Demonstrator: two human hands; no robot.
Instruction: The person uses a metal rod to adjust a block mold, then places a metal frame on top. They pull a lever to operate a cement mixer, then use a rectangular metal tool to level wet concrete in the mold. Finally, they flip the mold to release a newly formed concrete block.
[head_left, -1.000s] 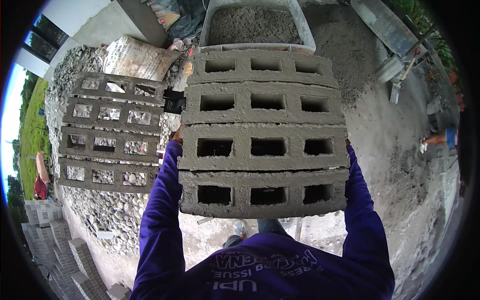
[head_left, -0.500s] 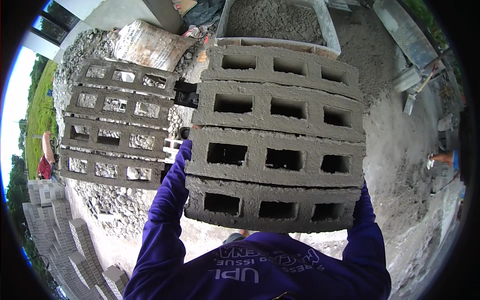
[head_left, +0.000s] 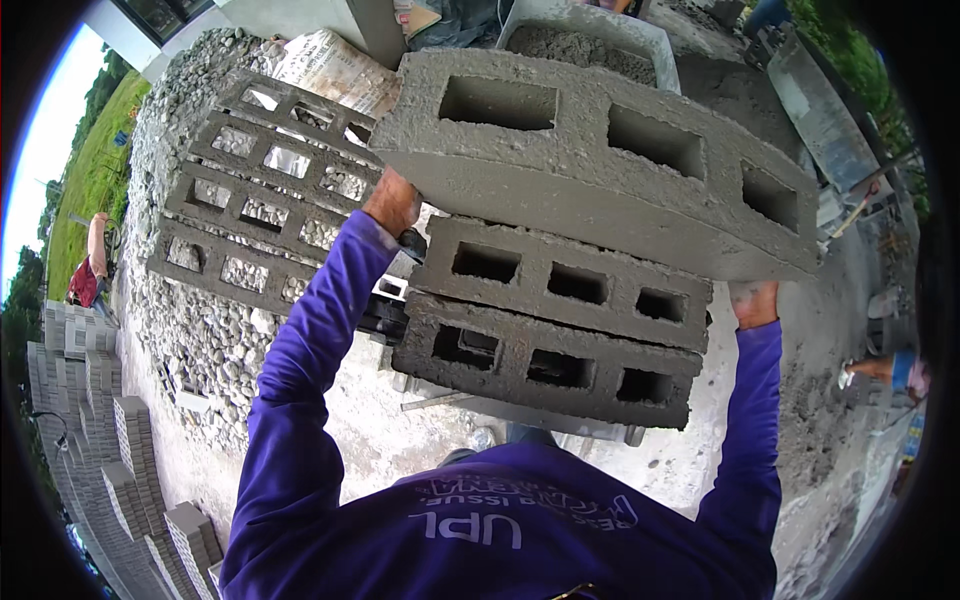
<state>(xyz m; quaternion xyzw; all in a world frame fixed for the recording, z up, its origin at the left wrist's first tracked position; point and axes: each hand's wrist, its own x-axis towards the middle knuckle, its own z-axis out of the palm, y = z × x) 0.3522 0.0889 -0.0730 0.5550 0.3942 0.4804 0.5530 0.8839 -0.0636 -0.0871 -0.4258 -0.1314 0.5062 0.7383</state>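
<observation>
Lifted clear and tilted toward the camera: one grey hollow concrete block [head_left: 600,160], three rectangular cells showing, long edge running from upper left down to lower right; held at both ends between the two hands. Left hand [head_left: 392,203] pressed against the block's left underside, grip closed round that end as far as visible, fingers mostly hidden behind the block; purple sleeve [head_left: 310,350] reaching up to it. Right hand [head_left: 755,302] tucked under the block's right end, only the heel and wrist in view; closed on the block by the look of it, finger positions impossible to tell. Directly below the raised block: two more three-cell blocks [head_left: 550,330] lying side by side, cells facing up, resting on a thin flat board [head_left: 500,408] whose edge showed beneath them. Further left, on a heap of gravel [head_left: 200,330]: a row of four similar blocks [head_left: 260,200], laid flat and touching one another, cells partly filled with stones. Behind the raised block, top centre: a grey trough of wet mortar [head_left: 590,35], partly hidden. Bottom left: stacked rows of finished blocks [head_left: 90,430] in steps. Far left, well apart: another person in red [head_left: 88,270] near the grass. Right edge: a second person's arm [head_left: 880,368] low on the sandy ground [head_left: 830,450].
</observation>
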